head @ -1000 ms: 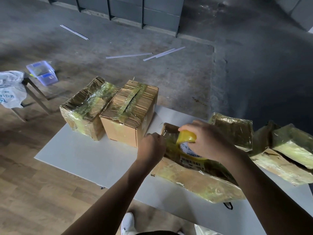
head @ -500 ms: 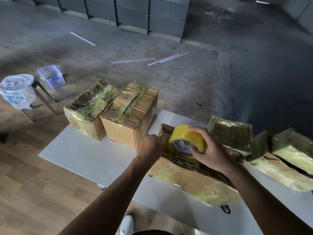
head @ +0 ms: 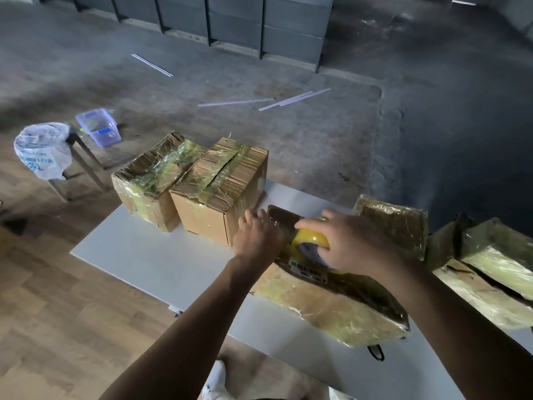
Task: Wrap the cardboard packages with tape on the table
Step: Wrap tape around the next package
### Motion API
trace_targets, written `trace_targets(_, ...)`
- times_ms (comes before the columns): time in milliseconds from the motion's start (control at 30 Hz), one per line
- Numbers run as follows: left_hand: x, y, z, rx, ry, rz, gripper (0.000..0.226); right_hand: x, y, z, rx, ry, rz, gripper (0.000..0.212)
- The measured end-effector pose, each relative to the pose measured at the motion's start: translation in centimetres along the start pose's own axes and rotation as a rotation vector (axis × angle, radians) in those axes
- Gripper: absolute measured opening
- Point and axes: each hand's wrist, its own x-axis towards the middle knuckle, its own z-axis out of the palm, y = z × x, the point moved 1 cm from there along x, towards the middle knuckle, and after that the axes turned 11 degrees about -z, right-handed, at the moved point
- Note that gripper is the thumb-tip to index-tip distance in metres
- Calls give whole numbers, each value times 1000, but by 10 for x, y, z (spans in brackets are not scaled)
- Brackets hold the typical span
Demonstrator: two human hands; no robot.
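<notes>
Head view: the yellow tape roll (head: 311,239) is held in the right grip (head: 354,243), on the flat package (head: 340,301) lying on the counter (head: 150,255). The left grip (head: 258,236) is set at the package's end; its hold cannot be told.

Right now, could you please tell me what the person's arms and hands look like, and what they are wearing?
The left arm and right arm are bare as far as the picture shows, with no sleeves in view. The left hand and right hand wear no gloves. No watch, bracelet or ring is visible.
</notes>
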Motion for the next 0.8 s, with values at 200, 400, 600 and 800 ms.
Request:
trace_targets(200, 3, -5, 6, 50, -96, -27, 82, -11, 9, 20, 244, 319, -14, 49)
trace_targets(400, -1, -3, 9, -39, -72, -76, 71, -41, 17, 53, 500, 475, 10, 59)
trace_targets(600, 1, -9, 10, -66, -69, -76, 71, -35, 22, 33, 287, 278, -37, 76)
trace_targets(800, -4, -1, 7, 32, 6, -22, 72, -44, 42, 6, 249, -16, 71, 69)
